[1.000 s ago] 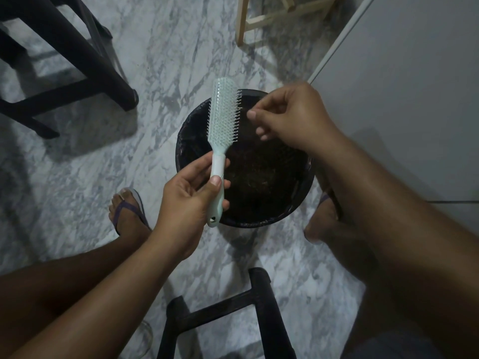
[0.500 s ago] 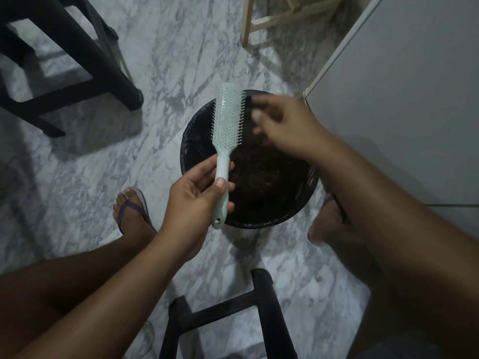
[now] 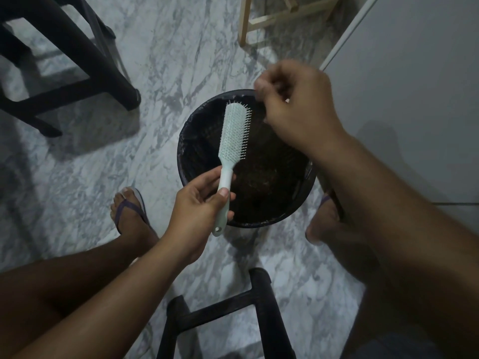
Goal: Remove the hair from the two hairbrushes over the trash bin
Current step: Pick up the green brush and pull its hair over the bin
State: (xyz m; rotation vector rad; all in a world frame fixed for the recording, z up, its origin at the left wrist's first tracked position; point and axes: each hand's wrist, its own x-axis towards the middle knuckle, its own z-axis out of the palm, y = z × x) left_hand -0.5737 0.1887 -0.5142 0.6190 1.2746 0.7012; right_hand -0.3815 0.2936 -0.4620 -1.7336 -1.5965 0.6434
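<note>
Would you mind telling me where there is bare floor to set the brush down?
Bare marble floor lies between the dark stool, wooden frame and trash bin. Around the feet and near stool it is crowded.

We see the trash bin (image 3: 186, 161) mouth open on its left; the hairbrush (image 3: 234, 130) and right hand (image 3: 298, 104) cover the rest.

dim | soft floor shadows | right hand (image 3: 295, 104) motion-blurred | edges bowed
</note>
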